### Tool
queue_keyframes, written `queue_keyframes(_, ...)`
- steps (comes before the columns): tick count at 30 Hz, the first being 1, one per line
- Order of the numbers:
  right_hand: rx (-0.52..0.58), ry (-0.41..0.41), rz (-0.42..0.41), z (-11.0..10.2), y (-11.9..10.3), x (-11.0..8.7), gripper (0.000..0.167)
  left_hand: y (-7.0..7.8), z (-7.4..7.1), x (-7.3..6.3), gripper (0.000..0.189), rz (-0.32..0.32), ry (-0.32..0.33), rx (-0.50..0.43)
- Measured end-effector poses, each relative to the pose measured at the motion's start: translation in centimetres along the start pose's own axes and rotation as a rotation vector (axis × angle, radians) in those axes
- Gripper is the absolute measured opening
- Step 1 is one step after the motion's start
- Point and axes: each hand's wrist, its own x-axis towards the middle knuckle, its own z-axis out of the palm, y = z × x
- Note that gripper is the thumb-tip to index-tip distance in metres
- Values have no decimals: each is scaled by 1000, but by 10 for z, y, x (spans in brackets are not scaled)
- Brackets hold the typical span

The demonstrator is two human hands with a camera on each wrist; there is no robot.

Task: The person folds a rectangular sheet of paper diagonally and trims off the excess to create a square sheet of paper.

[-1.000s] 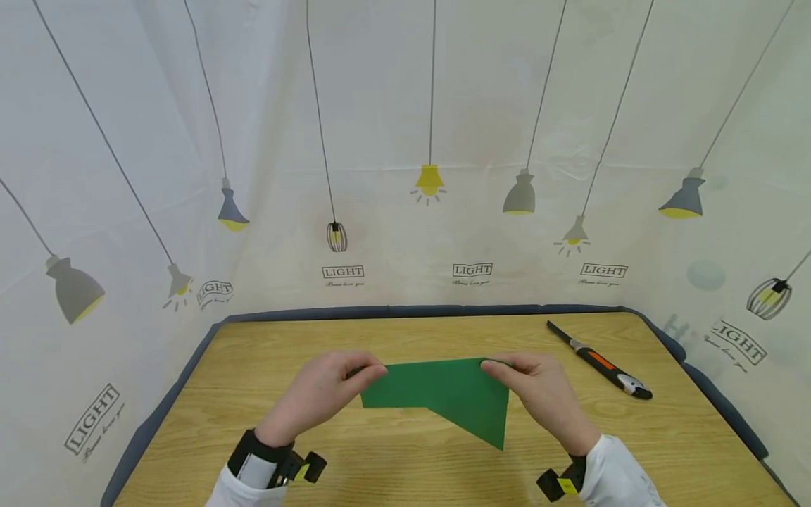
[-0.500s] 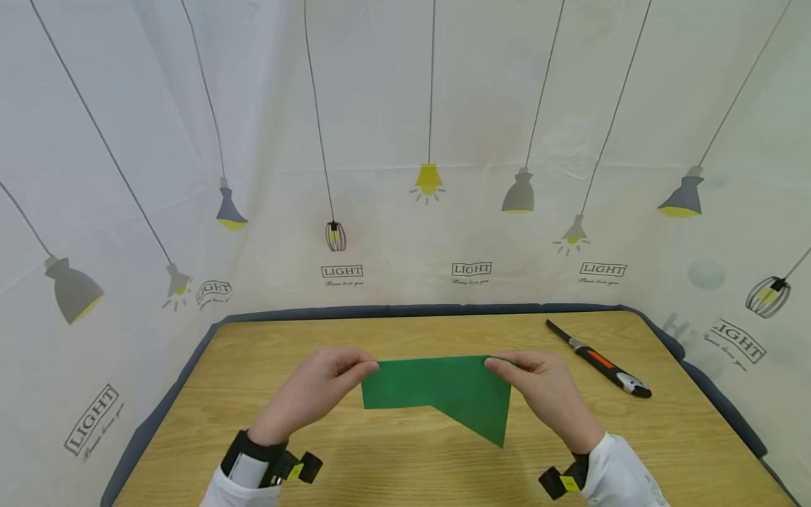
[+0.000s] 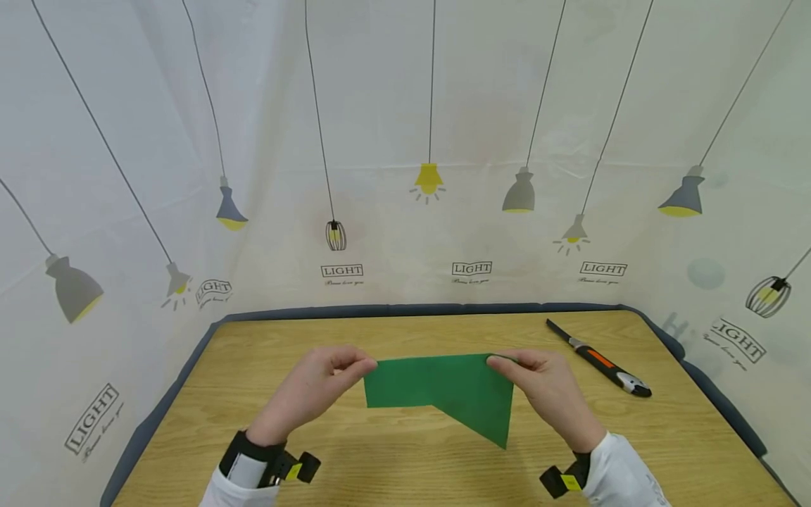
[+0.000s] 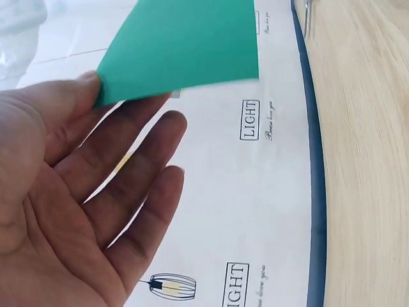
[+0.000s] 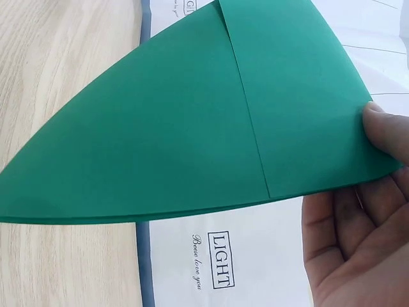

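A folded sheet of green paper is held up between both hands above the table. Its top edge runs nearly straight, and its right part hangs down to a point. My left hand pinches the upper left corner between thumb and forefinger; in the left wrist view the other fingers are spread loosely below the paper. My right hand pinches the upper right corner. Layers and a fold line show on the paper in the right wrist view, with the right thumb pressed on its face.
A black and orange handled tool with a narrow dark blade, like a folding saw, lies at the back right of the wooden table. A dark blue padded edge borders the table. Behind it hangs a white curtain printed with lamps.
The left hand has shifted slightly left along the paper's edge toward its corner. The paper and right hand have moved a little to the right.
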Motion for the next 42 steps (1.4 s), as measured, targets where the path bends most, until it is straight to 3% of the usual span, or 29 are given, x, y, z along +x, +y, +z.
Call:
queue_keyframes(4,-13,5,-28,5,0,1,34,2,3,1,20,51,42,144)
queue_keyframes(9,-10,-21,-65,20,-5,3,33,12,13,5,15,194,105,373)
queue_keyframes(13,20,-47,-86,36,-11,4,32,24,25,8,16,262,128,452)
queue_keyframes(21,54,-112,-129,58,-24,4,27,37,43,11,15,328,149,406)
queue_keyframes(32,92,-120,-218,56,-24,2,22,34,37,8,14,349,104,382)
queue_keyframes(42,39,-184,-136,60,-25,2,24,35,42,10,14,389,110,335)
